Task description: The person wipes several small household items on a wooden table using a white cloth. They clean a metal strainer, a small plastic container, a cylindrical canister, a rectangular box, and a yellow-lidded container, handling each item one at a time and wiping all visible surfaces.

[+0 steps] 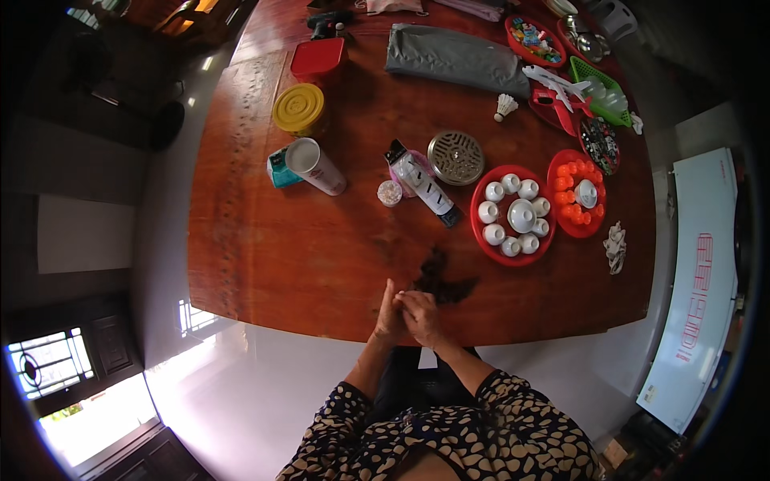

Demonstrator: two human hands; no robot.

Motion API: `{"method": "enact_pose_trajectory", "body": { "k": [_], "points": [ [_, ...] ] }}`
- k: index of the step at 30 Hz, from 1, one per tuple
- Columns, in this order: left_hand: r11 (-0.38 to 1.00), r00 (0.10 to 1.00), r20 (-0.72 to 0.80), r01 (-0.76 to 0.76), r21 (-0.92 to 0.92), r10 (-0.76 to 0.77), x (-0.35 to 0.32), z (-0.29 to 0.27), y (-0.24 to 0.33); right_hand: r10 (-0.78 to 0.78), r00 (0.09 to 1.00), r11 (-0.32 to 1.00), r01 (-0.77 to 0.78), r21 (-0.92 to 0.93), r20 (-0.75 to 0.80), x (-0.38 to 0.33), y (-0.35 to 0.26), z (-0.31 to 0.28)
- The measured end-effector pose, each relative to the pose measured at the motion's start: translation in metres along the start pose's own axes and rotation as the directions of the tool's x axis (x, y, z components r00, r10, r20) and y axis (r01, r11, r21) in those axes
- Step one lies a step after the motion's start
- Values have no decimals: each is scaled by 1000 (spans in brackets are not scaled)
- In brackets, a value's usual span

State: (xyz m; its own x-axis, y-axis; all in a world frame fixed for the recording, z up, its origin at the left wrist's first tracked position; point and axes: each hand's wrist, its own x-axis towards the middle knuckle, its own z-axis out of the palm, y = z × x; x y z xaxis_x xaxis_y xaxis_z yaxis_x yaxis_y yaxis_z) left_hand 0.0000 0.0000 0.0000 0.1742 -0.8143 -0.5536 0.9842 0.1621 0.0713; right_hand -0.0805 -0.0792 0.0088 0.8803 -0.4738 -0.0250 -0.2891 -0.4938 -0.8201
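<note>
My two hands meet just above the near edge of the brown wooden table [265, 240]. My left hand [390, 315] is upright with its fingers stretched out and pressed together. Against its palm side, my right hand [421, 314] has its fingers bent and closed. Whatever may lie between the palms is hidden. A dark shadow falls on the wood beyond the right hand. Farther off lie a clear pack with a black end [423, 183] and a small round tub with a whitish top [390, 193].
A red tray of white cups [491, 251] and a red tray with orange cups [553, 220] stand right. A round metal drainer-like disc [455, 157], a white paper cup [322, 172], a yellow-lidded jar [298, 109], a shuttlecock [505, 106] and a grey folded bundle [457, 60] lie farther back.
</note>
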Motion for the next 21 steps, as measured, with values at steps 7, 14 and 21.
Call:
{"method": "enact_pose_trajectory", "body": {
  "k": [7,14,21],
  "points": [
    [771,924,-381,261,581,-25,47,66,-10,105,979,988,-122,-89,-176,-15,58,-85],
    [707,684,-431,-175,686,588,155,51,18,208,872,800,-412,-436,-443,-45,182,-161],
    [415,214,-418,60,908,883,244,62,21,466,762,537,-648,-541,-450,-41,205,-191]
  ]
}}
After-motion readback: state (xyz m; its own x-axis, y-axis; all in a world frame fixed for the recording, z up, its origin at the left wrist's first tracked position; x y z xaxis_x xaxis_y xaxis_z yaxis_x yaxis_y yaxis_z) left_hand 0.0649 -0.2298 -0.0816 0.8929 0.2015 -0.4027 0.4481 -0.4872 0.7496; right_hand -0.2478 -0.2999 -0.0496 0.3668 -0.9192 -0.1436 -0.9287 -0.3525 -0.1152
